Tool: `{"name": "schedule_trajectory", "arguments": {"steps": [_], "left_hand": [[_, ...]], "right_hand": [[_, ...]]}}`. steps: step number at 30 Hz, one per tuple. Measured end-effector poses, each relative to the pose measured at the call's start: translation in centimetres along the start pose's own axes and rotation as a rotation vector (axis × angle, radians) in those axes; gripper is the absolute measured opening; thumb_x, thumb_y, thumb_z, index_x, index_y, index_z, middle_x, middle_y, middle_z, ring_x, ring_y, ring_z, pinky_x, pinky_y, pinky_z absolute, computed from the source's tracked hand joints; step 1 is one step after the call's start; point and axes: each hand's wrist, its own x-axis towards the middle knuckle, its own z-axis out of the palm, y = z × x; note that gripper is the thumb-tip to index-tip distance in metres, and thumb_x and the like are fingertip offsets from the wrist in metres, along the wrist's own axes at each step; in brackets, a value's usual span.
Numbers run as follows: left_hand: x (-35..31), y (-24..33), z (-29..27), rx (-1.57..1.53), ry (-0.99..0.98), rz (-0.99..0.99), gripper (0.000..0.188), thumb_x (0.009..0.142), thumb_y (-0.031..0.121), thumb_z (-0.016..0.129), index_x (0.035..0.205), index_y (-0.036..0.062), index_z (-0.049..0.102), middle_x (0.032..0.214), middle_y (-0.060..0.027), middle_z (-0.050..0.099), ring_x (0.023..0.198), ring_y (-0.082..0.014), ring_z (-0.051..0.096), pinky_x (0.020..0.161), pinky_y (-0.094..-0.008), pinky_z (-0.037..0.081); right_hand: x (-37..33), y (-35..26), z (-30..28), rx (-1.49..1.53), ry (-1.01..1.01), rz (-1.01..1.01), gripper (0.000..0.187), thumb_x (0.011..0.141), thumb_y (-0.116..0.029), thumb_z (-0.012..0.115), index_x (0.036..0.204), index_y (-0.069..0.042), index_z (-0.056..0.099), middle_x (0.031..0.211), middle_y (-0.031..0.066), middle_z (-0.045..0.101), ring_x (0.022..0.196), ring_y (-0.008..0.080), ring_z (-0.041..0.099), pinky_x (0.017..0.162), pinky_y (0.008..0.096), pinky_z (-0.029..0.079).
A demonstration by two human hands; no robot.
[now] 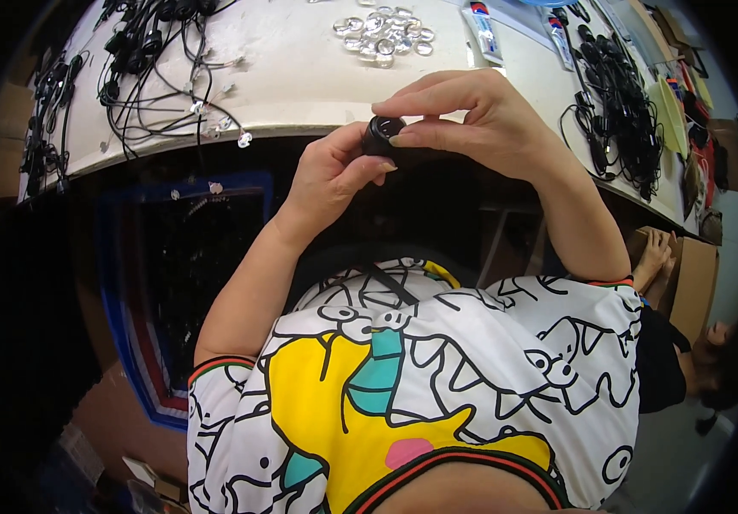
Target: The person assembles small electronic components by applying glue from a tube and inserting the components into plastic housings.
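A short black cylindrical housing [377, 140], its round open end turned up toward the right, is held just off the table's front edge. My left hand [324, 176] grips it from the left, thumb on the near side and fingers behind. From the right, my right hand [495, 124] pinches at its rim with thumb and fingertips. Whether a small clear piece sits inside the rim I cannot make out. Beyond my hands, a cluster of clear round glass-like discs [384, 36] lies on the white table [292, 77].
Black cables with small white connectors [142, 60] spread over the table's left side. Two tubes, one of them white and blue [483, 32], lie at the back. More bundled black cables [617, 111] are at right. A blue-edged bag [120, 325] hangs below left. Another person's hands [656, 259] show at right.
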Motion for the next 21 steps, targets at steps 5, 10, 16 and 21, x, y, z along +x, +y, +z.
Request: {"name": "schedule_trajectory", "arguments": {"steps": [5, 10, 16, 21], "left_hand": [[0.8, 0.5, 0.2, 0.158, 0.004, -0.05, 0.016, 0.078, 0.002, 0.055, 0.093, 0.0005, 0.056, 0.072, -0.0007, 0.057, 0.061, -0.0073, 0.052, 0.057, -0.0204, 0.042], [-0.2, 1.3, 0.8, 0.061, 0.063, -0.007, 0.028, 0.075, 0.003, 0.049, 0.102, -0.0005, 0.057, 0.064, -0.002, 0.053, 0.054, -0.0052, 0.04, 0.05, -0.0172, 0.033], [-1.7, 1.5, 0.2, -0.039, 0.078, 0.038, 0.026, 0.079, 0.003, 0.052, 0.103, -0.0023, 0.056, 0.071, -0.0005, 0.054, 0.06, -0.0062, 0.048, 0.053, -0.0172, 0.037], [-0.4, 3.0, -1.5, 0.138, 0.235, 0.123, 0.041, 0.087, 0.037, 0.052, 0.101, -0.0016, 0.054, 0.056, 0.0002, 0.045, 0.048, -0.0062, 0.038, 0.044, -0.0193, 0.027]], "right_hand": [[-0.3, -0.7, -1.8, 0.026, -0.048, 0.095, 0.033, 0.072, -0.009, 0.069, 0.105, -0.009, 0.063, 0.099, 0.0058, 0.063, 0.076, 0.0096, 0.056, 0.062, 0.0212, 0.043], [1.6, 5.6, -8.1, -0.268, 0.455, 0.169, 0.027, 0.076, -0.013, 0.065, 0.102, -0.009, 0.064, 0.093, 0.0045, 0.065, 0.072, 0.0109, 0.058, 0.062, 0.0241, 0.045], [5.6, 18.4, -17.5, -0.977, 0.751, 0.078, 0.024, 0.078, -0.016, 0.062, 0.1, -0.008, 0.063, 0.086, 0.0104, 0.064, 0.074, 0.0172, 0.061, 0.07, 0.0256, 0.048], [8.0, 24.0, -21.1, -0.81, 0.53, -0.094, 0.016, 0.072, -0.015, 0.059, 0.079, -0.003, 0.065, 0.085, 0.0155, 0.063, 0.081, 0.0316, 0.058, 0.073, 0.0382, 0.044]]}}
